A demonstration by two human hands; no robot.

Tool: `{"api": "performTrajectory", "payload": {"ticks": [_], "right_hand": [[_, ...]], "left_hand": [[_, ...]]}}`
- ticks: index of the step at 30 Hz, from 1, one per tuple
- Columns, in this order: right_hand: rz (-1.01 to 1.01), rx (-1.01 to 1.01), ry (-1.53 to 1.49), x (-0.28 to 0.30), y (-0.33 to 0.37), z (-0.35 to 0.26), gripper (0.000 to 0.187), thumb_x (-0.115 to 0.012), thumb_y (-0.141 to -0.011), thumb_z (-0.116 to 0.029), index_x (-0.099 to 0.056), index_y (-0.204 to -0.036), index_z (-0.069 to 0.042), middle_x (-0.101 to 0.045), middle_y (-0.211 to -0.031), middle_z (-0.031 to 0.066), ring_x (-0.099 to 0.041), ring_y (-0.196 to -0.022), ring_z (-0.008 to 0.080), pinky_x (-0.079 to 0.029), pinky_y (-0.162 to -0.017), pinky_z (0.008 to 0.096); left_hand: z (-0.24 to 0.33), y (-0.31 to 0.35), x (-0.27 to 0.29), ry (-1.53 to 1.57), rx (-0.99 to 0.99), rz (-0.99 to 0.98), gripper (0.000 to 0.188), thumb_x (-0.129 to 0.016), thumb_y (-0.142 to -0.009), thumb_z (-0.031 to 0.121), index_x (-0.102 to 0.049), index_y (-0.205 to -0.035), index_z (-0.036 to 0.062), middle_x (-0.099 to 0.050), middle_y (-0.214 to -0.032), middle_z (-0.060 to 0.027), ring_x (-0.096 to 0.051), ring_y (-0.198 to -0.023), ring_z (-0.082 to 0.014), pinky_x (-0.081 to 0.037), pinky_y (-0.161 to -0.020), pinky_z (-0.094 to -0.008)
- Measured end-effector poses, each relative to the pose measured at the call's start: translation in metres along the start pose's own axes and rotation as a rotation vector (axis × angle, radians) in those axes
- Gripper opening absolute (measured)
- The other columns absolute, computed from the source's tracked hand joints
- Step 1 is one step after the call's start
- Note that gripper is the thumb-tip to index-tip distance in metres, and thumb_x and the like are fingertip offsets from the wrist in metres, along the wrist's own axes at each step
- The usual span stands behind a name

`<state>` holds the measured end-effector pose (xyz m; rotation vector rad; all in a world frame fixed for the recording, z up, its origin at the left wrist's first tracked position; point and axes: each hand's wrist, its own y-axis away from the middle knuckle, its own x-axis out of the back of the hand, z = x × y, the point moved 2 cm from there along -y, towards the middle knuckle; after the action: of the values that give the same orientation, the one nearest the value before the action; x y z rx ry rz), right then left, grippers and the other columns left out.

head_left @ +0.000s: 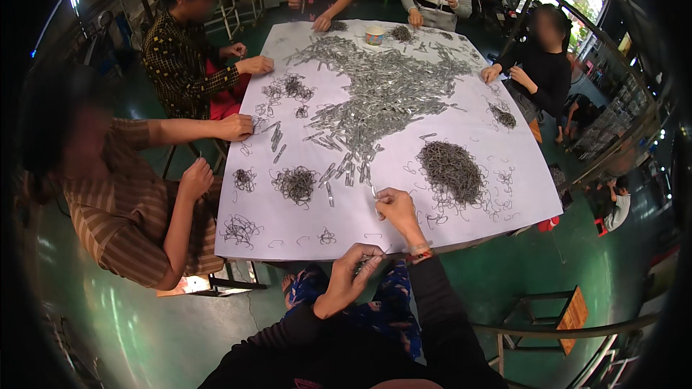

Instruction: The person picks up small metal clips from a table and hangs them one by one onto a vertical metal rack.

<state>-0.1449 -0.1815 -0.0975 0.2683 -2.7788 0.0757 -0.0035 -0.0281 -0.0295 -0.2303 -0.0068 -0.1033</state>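
Observation:
My left hand (347,282) is raised just off the table's near edge, its fingers pinched around a thin dark wire piece (387,251) whose end sticks out past the fingertips. Over the near part of the white-covered table (404,234), my right hand (398,210) has thumb and finger closed on a narrow silver metal clip (375,194). Beyond it spreads a large heap of similar silver clips (389,94). To the right of that hand lies a dense pile of bent dark wire pieces (452,173); a smaller wire pile (294,185) sits to the left.
Several people work around the table; a co-worker in a striped brown top (126,194) sits close on my left. A paper cup (374,34) stands at the far side. Loose wires (241,229) lie near the left corner. A wooden-seated stool (571,320) stands at right.

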Motion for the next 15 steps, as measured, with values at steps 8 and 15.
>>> {"api": "performTrajectory", "payload": {"ticks": [8, 15], "right_hand": [[0.153, 0.04, -0.447, 0.036, 0.121, -0.116, 0.021, -0.063, -0.078, 0.003, -0.059, -0.099, 0.005, -0.061, -0.072, 0.0042, -0.052, -0.056, 0.0065, -0.041, -0.05, 0.0189], [0.435, 0.14, -0.416, 0.037, 0.148, -0.125, 0.018, -0.062, -0.077, 0.009, -0.059, -0.095, 0.008, -0.061, -0.073, 0.0078, -0.052, -0.055, 0.0087, -0.04, -0.049, 0.0196]], "left_hand": [[0.024, -0.004, -0.008, 0.06, -0.006, -0.022, 0.012, -0.056, -0.089, 0.007, -0.057, -0.094, -0.0035, -0.062, -0.085, -0.0061, -0.057, -0.082, -0.0101, -0.046, -0.075, -0.0246], [0.023, 0.007, -0.016, -0.075, -0.134, -0.044, 0.014, -0.059, -0.087, 0.012, -0.059, -0.094, -0.0002, -0.061, -0.085, -0.0102, -0.059, -0.075, -0.0191, -0.046, -0.068, -0.0293]]}}
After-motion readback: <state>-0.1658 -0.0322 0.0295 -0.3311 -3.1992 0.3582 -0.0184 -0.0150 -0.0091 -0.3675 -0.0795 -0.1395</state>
